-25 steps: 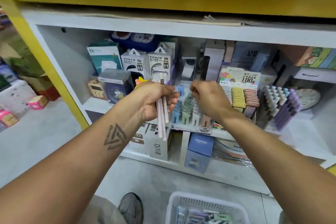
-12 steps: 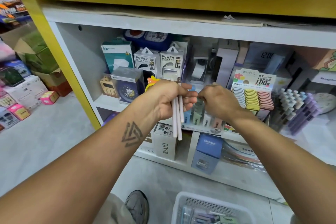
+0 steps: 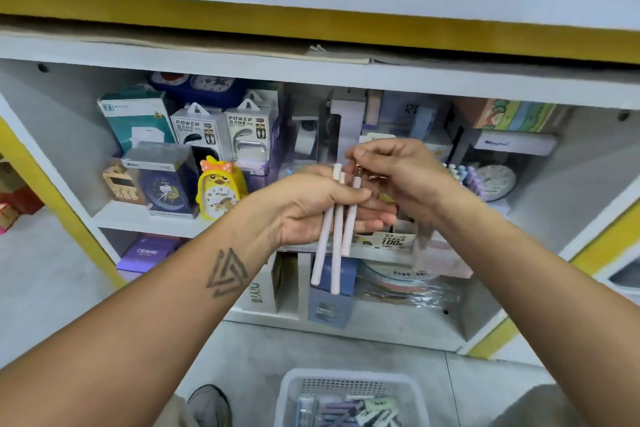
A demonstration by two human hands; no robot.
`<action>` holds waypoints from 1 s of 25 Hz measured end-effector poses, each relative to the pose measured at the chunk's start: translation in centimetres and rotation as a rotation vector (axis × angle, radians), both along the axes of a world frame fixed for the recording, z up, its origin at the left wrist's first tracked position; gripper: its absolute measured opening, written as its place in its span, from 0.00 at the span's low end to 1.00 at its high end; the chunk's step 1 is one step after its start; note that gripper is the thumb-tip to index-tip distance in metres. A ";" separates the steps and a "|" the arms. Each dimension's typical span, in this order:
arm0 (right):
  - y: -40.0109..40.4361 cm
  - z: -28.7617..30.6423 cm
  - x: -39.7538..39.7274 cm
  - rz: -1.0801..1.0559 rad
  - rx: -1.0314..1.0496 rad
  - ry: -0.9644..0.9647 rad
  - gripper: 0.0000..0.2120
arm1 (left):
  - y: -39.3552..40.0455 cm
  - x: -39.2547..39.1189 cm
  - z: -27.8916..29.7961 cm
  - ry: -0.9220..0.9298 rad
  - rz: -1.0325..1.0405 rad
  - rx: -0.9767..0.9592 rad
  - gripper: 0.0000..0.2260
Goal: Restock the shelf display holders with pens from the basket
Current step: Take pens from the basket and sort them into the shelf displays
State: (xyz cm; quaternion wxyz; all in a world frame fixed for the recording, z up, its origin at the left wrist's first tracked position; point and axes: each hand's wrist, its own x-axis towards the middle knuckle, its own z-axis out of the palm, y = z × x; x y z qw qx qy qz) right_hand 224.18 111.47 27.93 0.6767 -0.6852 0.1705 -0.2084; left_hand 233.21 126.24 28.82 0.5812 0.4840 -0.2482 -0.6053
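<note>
Now raised off the display holder (image 3: 398,241) and pulled back toward the pens (image 3: 337,229), right hand (image 3: 398,172), after reaching down into the holder's slots half a second ago. Curling right fingers tight at the pen tops, pinching something small and blurred there; cannot tell exactly what. Gripping three pale pink pens in the left hand (image 3: 318,208), fingers wrapped round their upper halves, thumb pressing across, tips hanging down toward 6 o'clock. Sitting mostly hidden behind both hands, the holder, on the shelf (image 3: 138,218). Standing at 9 o'clock from the left hand, a yellow duck clock (image 3: 220,192), with power bank boxes (image 3: 221,135) at 10 o'clock. Lying on the floor at 6 o'clock, a white basket (image 3: 349,383) holding more pens.
</note>
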 end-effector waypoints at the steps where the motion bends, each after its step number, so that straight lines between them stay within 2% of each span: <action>1: -0.9 0.2 -1.2 -0.057 0.005 -0.014 0.06 | -0.8 -0.7 0.0 0.012 -0.009 0.001 0.08; 4: -3.7 1.0 -5.0 -0.293 -0.029 -0.067 0.02 | -2.8 -1.9 -0.3 0.011 0.048 0.034 0.09; 9: -6.7 2.1 -10.1 -0.483 -0.440 -0.046 0.06 | -5.6 -4.3 -1.1 -0.167 0.122 0.199 0.05; 13: -7.9 1.5 -12.8 -0.475 -0.625 0.044 0.04 | -7.5 -6.2 -1.3 -0.131 0.139 0.184 0.10; 18: -8.5 0.3 -13.5 -0.463 -0.708 0.133 0.06 | -8.3 -6.7 -1.4 -0.076 0.141 0.168 0.09; 25: -8.5 -1.0 -12.9 -0.338 -0.929 0.270 0.03 | -8.4 -5.7 -1.9 -0.057 0.112 0.162 0.08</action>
